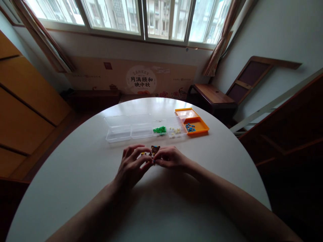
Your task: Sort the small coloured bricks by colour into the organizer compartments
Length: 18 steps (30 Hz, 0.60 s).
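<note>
Both hands meet at the middle of a round white table (75,174). My left hand (132,164) and my right hand (170,158) pinch a small dark build of tiny bricks (154,150) between their fingertips, with brown, orange and blue bits showing. Most of the piece is hidden by the fingers. Beyond the hands lies a clear plastic organiser box (126,129) with several compartments: one holds green pieces (159,129), another white pieces (175,131). To its right an orange tray (200,127) holds blue pieces (190,127).
The table's rim curves close on the left, right and far side. A dark wooden bench (212,95) stands behind the table to the right, a folded wooden frame (249,79) leans on the wall, and a cardboard panel (141,79) sits under the window.
</note>
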Tool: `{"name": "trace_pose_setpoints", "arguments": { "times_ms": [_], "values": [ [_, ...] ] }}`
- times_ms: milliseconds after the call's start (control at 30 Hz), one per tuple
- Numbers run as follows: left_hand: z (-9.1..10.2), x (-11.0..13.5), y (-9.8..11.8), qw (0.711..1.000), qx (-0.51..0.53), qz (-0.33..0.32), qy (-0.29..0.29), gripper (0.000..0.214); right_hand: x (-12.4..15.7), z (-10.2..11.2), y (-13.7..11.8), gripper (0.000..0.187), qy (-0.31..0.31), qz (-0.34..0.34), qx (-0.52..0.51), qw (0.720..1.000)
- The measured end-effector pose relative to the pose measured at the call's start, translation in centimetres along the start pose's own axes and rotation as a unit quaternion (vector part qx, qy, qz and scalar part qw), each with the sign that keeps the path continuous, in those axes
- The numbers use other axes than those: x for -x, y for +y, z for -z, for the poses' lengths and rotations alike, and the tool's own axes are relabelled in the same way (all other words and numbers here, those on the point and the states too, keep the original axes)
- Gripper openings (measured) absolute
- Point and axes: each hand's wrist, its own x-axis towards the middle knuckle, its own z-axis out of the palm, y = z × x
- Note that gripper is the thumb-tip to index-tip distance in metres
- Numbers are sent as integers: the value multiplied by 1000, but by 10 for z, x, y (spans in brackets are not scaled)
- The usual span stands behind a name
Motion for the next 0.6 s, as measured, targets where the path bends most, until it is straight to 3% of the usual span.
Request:
{"name": "trace_pose_setpoints", "arguments": {
  "times_ms": [100,167,233,333,467,600],
  "values": [
    [0,0,0,1000,-2,6,-8,5,0,3,0,9,47,-5,26,999],
    [1,0,1,1000,-4,14,-18,4,-1,9,3,11,148,-27,58,987],
    [2,0,2,1000,-6,18,-23,6,-2,21,11,15,288,-62,85,952],
    [2,-1,3,1000,-6,14,-18,9,0,47,31,25,472,-116,98,868],
    [1,0,2,1000,-7,8,-14,8,6,81,60,31,566,-174,112,798],
    [1,0,2,1000,-14,14,-16,7,13,97,79,31,588,-211,104,773]
  ]
}}
